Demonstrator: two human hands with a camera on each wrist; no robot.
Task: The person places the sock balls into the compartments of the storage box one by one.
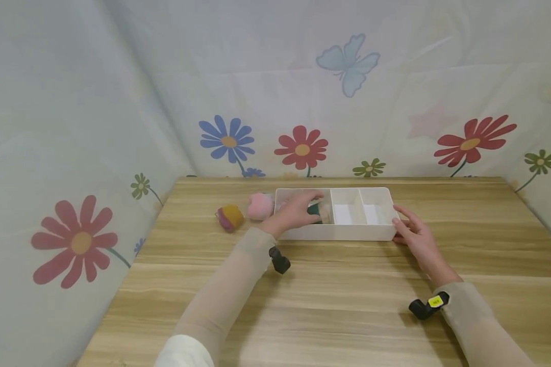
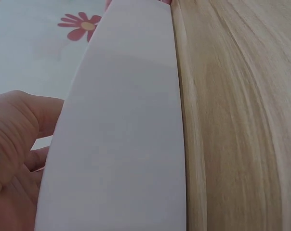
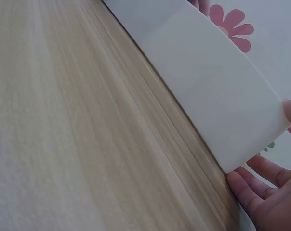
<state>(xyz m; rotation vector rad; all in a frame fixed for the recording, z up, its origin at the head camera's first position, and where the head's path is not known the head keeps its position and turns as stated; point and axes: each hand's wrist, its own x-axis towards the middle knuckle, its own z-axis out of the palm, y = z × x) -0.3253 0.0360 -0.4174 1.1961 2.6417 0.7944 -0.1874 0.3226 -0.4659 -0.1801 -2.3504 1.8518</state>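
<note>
A long white box [image 1: 335, 233] with dividers stands on the wooden table. The left hand [image 1: 298, 210] reaches over its front wall into the left part, thumb and fingers curved round a dark green item [image 1: 314, 210]. In the left wrist view the box's wall [image 2: 116, 125] hides most of what the left hand [image 2: 20, 139] does. At the box's right end, the right hand [image 1: 415, 235] holds the corner; the right wrist view shows the thumb on the rim and the fingers of the right hand [image 3: 275, 192] against the end wall [image 3: 232, 120].
Left of the box lie a pink ball-like item [image 1: 260, 206] and a yellow and purple one [image 1: 230, 218]. The two right compartments show white bottoms. Behind the table [image 1: 330, 306] hangs a curtain [image 1: 266, 92] printed with flowers and a butterfly.
</note>
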